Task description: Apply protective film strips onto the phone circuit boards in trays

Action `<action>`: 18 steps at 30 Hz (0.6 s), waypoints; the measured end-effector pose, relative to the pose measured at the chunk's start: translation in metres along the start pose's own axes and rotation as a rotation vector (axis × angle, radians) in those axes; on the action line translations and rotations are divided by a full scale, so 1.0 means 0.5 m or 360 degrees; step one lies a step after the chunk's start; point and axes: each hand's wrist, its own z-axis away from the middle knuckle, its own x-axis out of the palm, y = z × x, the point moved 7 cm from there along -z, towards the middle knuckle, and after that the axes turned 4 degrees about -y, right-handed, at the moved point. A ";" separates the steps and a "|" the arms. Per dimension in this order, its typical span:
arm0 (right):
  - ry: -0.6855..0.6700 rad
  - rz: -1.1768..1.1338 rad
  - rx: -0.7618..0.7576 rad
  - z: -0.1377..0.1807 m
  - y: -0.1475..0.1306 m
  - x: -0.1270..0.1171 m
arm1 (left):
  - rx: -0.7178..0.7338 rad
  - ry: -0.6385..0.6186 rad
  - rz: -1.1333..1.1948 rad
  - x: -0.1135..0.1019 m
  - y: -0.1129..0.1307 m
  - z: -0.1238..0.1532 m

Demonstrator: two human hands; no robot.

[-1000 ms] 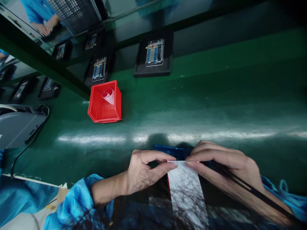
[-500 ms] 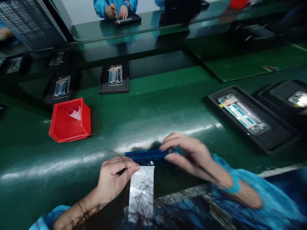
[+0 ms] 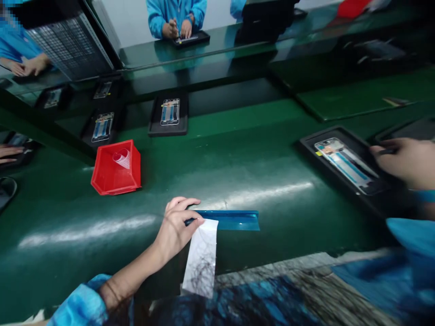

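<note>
My left hand [image 3: 175, 224] pinches the left end of a long blue film strip [image 3: 231, 220] that lies across the green belt [image 3: 238, 176]. A white liner strip [image 3: 201, 258] hangs down from the same pinch toward me. My right hand [image 3: 406, 160] is far off to the right, over a black tray [image 3: 307, 146] that carries a phone frame [image 3: 343, 163]. Its fingers are closed on a thin dark tool [image 3: 385, 151], whose tip points at the frame. The hand is blurred.
A red bin [image 3: 108, 179] with a curled white film [image 3: 122, 157] stands left of centre. More black trays with phone frames [image 3: 169, 113] [image 3: 101, 127] lie farther back. Another person's hands [image 3: 176, 29] work across the line, and a hand [image 3: 10, 151] shows at the left edge.
My right hand has let go of the blue strip and swung right to the black tray. The left hand alone keeps the strip and liner. The view has shifted slightly.
</note>
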 end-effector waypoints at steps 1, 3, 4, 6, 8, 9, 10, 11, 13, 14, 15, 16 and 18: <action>-0.0082 0.0055 0.0088 0.000 0.014 0.012 | 0.0019 0.0009 0.0011 0.000 -0.001 -0.001; -0.0217 0.0123 0.0199 0.011 0.030 0.029 | 0.0050 0.0024 0.0049 -0.002 -0.002 -0.002; -0.0246 0.0139 0.0214 0.019 0.031 0.032 | 0.0060 0.0032 0.0075 -0.004 -0.002 -0.002; -0.0248 0.0143 0.0184 0.039 0.020 0.030 | 0.0064 0.0047 0.0143 -0.008 -0.001 0.000; -0.0223 0.0111 0.0068 0.064 -0.011 0.022 | 0.0050 0.0059 0.0233 -0.016 0.000 0.005; -0.0211 0.0080 -0.0022 0.080 -0.034 0.018 | 0.0041 0.0063 0.0285 -0.020 0.002 0.009; -0.0202 0.0039 -0.0128 0.097 -0.062 0.014 | 0.0037 0.0063 0.0340 -0.024 0.005 0.013; -0.0188 -0.0007 -0.0232 0.118 -0.093 0.010 | 0.0042 0.0055 0.0398 -0.028 0.009 0.018; -0.0162 -0.0110 -0.0436 0.168 -0.165 0.004 | 0.0084 0.0009 0.0523 -0.034 0.023 0.027; -0.0140 -0.0160 -0.0518 0.197 -0.204 0.000 | 0.0119 -0.0029 0.0587 -0.034 0.032 0.031; -0.0140 -0.0214 -0.0612 0.231 -0.246 -0.001 | 0.0159 -0.0074 0.0652 -0.033 0.042 0.036; -0.0140 -0.0267 -0.0695 0.269 -0.291 -0.003 | 0.0198 -0.0119 0.0714 -0.031 0.051 0.041; -0.0145 -0.0370 -0.0824 0.350 -0.378 -0.004 | 0.0260 -0.0199 0.0818 -0.025 0.065 0.050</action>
